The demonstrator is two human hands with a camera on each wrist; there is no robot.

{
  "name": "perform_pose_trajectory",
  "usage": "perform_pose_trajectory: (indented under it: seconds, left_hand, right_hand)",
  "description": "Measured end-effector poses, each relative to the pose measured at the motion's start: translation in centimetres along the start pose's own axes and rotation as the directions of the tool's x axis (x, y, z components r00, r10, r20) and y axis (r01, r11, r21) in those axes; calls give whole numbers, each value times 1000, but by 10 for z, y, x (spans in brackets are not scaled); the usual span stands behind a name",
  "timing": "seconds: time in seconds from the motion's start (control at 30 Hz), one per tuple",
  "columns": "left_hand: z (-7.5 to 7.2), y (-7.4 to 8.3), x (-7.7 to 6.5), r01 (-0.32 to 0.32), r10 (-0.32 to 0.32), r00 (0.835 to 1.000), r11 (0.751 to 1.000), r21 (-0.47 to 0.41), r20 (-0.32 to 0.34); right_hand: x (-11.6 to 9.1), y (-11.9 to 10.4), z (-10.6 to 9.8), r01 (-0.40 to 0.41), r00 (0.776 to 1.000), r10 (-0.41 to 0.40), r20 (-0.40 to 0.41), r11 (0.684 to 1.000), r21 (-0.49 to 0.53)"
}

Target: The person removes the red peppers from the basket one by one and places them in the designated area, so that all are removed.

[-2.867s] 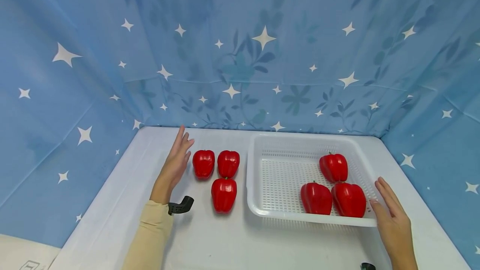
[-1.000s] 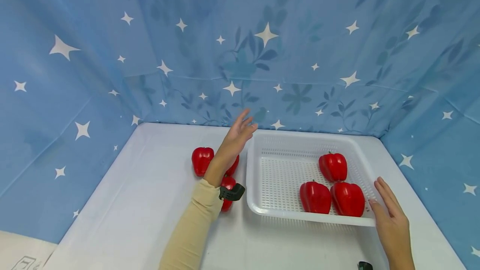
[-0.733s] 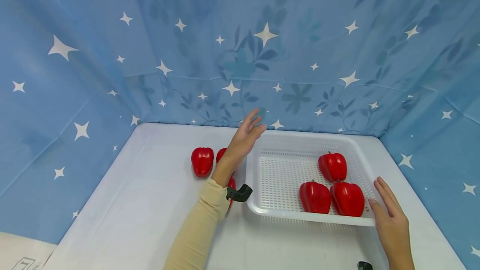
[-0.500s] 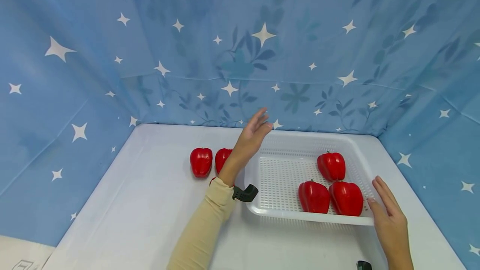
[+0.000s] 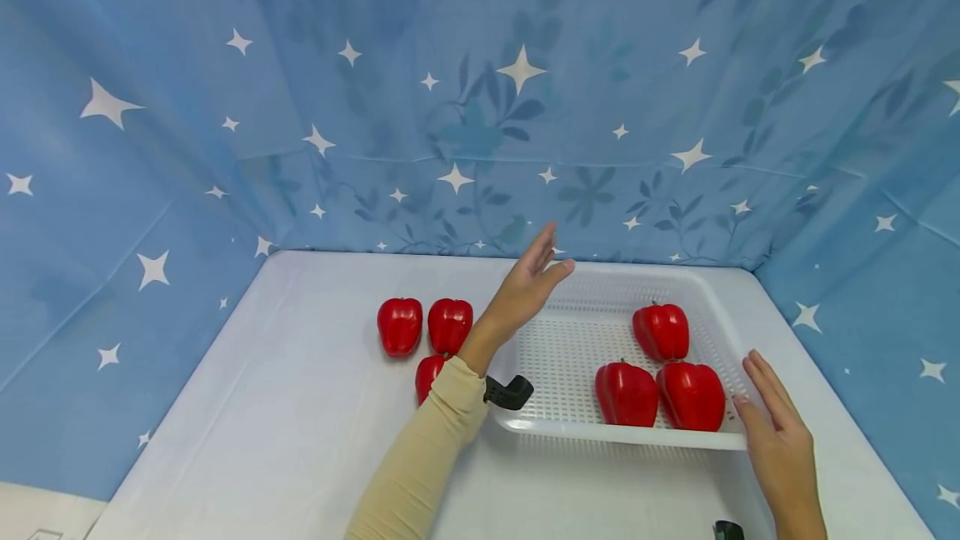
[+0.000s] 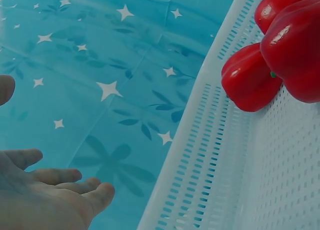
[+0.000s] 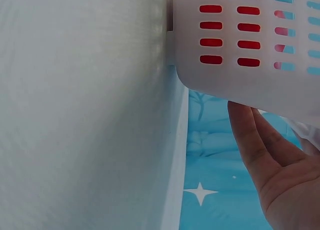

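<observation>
Three red bell peppers sit in the right part of a white perforated plastic basket point(image 5: 615, 436): one at the back point(image 5: 661, 332), two at the front, such as the pepper point(image 5: 627, 394). My left hand point(image 5: 517, 298) hovers over the basket's left side, its fingers extended and holding nothing; the left wrist view shows the same hand point(image 6: 45, 200) apart from the basket wall. At the basket's front right corner, my right hand point(image 5: 783, 448) grips the rim, thumb on the inner side; in the right wrist view its fingers point(image 7: 247, 140) touch the rim from outside.
Left of the basket, three more red bell peppers stand on the white table point(image 5: 285, 440): a left one point(image 5: 400, 327), a right one point(image 5: 450, 325) and a front one point(image 5: 429, 375), partly behind my left sleeve. A blue star-patterned curtain point(image 5: 480, 123) encloses the back and sides.
My left hand has moved right, from beside the loose peppers across them to above the basket's left part, holding nothing. The right hand has stayed at the basket's corner. The peppers have not moved.
</observation>
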State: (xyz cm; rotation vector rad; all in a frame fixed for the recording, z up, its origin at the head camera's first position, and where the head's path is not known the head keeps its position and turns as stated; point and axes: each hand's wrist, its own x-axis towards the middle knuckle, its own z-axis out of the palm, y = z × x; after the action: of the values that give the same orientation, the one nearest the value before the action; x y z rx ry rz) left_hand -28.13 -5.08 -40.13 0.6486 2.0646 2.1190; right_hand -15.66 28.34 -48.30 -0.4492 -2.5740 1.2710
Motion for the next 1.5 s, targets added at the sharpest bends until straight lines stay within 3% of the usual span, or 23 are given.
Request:
perform_pose_trajectory:
  seconds: [0.23, 0.7, 1.03, 1.3, 1.5]
  left_hand:
    - [9, -9, 5, -12, 11, 999, 999, 38, 30]
    - [20, -19, 8, 76, -86, 994, 988, 138, 63]
    - [31, -19, 6, 158, -209, 966, 943, 293, 154]
    - [39, -21, 7, 157, -250, 944, 915, 372, 217]
    - [44, -18, 11, 146, -247, 943, 910, 388, 224]
  right_hand:
    - [1, 0, 0, -1, 1000, 1, 4, 1000, -1]
    - [1, 1, 1, -13, 1000, 14, 11, 1000, -8]
    - [1, 0, 0, -21, 1000, 21, 9, 1000, 3]
    - [1, 1, -1, -21, 1000, 21, 8, 1000, 1]
    - [0, 3, 1, 5, 1000, -4, -11, 1000, 8]
